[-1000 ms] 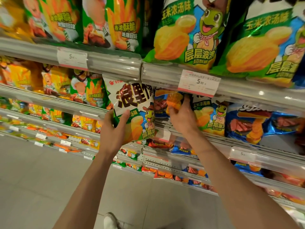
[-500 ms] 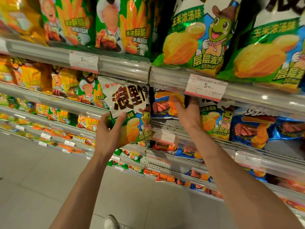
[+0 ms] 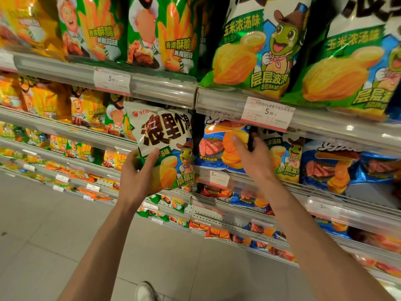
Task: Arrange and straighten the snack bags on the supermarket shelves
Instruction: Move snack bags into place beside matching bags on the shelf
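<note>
My left hand (image 3: 136, 174) grips the lower left of a white and green snack bag (image 3: 167, 140) with a cartoon turtle, held upright in front of the second shelf. My right hand (image 3: 251, 157) reaches into that shelf, its thumb pressed on a blue steak-flavour bag (image 3: 217, 148) and its fingers hidden in the dark gap beside a green turtle bag (image 3: 286, 159). More blue bags (image 3: 338, 168) stand further right on the same shelf.
The top shelf holds large green turtle bags (image 3: 256, 51) and fries bags (image 3: 165, 33) above a rail with price tags (image 3: 268, 114). Lower shelves (image 3: 217, 213) carry small orange, green and blue packs. Grey floor tiles (image 3: 43, 235) and a white shoe (image 3: 145, 291) lie below.
The left hand has lifted the white and green bag slightly and turned it more upright. The right hand stays in the shelf gap between the blue and green bags.
</note>
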